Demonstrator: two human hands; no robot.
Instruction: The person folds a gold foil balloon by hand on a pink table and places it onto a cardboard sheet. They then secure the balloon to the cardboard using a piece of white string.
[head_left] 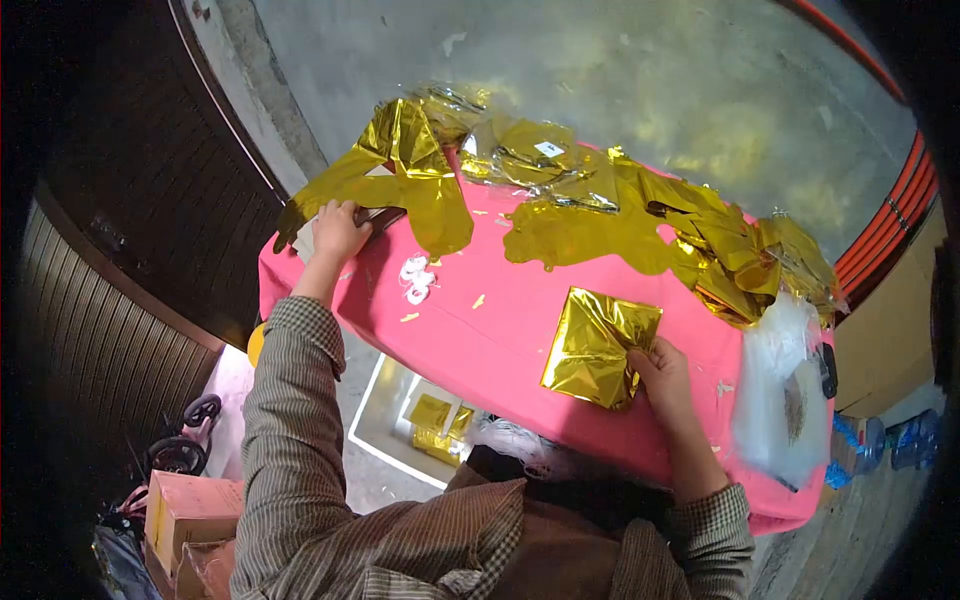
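Note:
My right hand (660,375) pinches the lower right edge of a folded square of gold foil (590,345) over the pink table cover (480,350). At the table's left end, my left hand (340,232) rests on a pale flat stack (303,243), its fingers bent over the top; whether it grips anything is hidden. Gold foil sheets (435,210) lie just beyond and beside that hand. A small bundle of white string (417,280) sits to the right of my left wrist.
More gold foil (590,235) and clear-wrapped packets (540,150) line the far edge. Clear plastic bags (785,410) lie at the right end. Below the near edge stands a white bin (365,410) with gold packets. A pink box (190,510) is at lower left.

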